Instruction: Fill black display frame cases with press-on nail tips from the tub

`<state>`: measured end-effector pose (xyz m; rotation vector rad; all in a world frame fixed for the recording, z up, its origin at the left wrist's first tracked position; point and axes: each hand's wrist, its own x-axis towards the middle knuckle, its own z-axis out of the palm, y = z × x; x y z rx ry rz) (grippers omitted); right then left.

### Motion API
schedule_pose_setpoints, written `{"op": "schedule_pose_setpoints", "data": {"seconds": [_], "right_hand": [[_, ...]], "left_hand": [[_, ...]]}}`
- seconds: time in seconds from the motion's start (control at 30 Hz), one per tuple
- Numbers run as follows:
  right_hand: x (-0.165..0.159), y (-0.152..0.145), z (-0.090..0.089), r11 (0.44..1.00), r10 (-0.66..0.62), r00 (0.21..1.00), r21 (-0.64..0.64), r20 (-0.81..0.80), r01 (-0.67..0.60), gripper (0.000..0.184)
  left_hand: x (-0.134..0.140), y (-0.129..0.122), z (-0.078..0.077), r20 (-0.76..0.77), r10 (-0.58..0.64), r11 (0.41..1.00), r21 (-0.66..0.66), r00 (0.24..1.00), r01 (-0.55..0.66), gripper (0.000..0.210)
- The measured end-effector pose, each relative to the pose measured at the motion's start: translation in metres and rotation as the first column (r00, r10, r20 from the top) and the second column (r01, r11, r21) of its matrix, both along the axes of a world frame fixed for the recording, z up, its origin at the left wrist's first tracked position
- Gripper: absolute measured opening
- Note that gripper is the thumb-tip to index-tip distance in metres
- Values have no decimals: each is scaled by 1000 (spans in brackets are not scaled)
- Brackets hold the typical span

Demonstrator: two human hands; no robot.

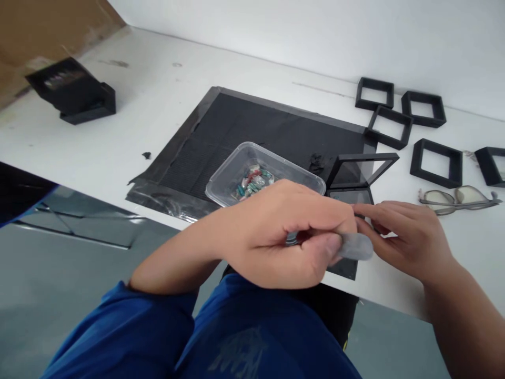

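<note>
Overall, a white table (150, 116) is filling most of the view and carrying everything noted below. A black mat (252, 116) is lying on it at a slant. A clear tub (223, 176) is sitting on the mat, just beyond the left hand (264, 231). That hand is reaching across in front of the body, thumb and finger meeting in a narrow pinch (contents below). The right hand (414, 237) is coming in from the right, fingers pointing toward the left hand. Its grip is going unrecorded: the left hand is blocking the fingertips, so I cannot tell whether they are pinching or only touching.

Far left, a black box (79, 89) is standing with its lid tilted up. Beside the tub, an open case (349, 187) is resting just beyond both hands, its windowed lid leaning back. Black frames (436, 178) are lying about on the right; glasses (437, 198) are resting near them.

The left pinch is holding a translucent strip (357, 246), its rounded end sticking out rightward. Judgement: good handling is calling for a light pinch, a steadying right hand, and fingers staying off the lid's window. Smallest, colourful pieces (254, 179) are lying heaped in the tub.
</note>
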<state>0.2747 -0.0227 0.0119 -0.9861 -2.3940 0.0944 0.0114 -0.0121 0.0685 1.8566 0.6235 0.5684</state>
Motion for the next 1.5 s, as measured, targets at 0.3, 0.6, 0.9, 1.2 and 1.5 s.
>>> {"op": "schedule_pose_setpoints", "data": {"seconds": [0.3,0.6,0.9,1.2,1.5], "right_hand": [[6,-15,6,992,-95,937,-106,-337,62,50],[-1,-27,9,979,-69,863,-198,-501,-37,58],[1,-26,12,973,123,850,-105,-513,-204,58],[-6,-24,18,949,36,845,-246,-534,-196,51],[4,-14,9,794,-235,756,-569,-611,-213,11]], "left_hand": [[27,-13,-12,433,-55,557,-734,900,387,33],[35,-13,-28,542,-51,458,-734,839,502,42],[45,-13,-28,608,-40,453,-696,793,557,46],[48,-14,-32,512,26,576,-710,858,406,39],[45,-25,-59,355,-207,964,-85,912,252,22]]}}
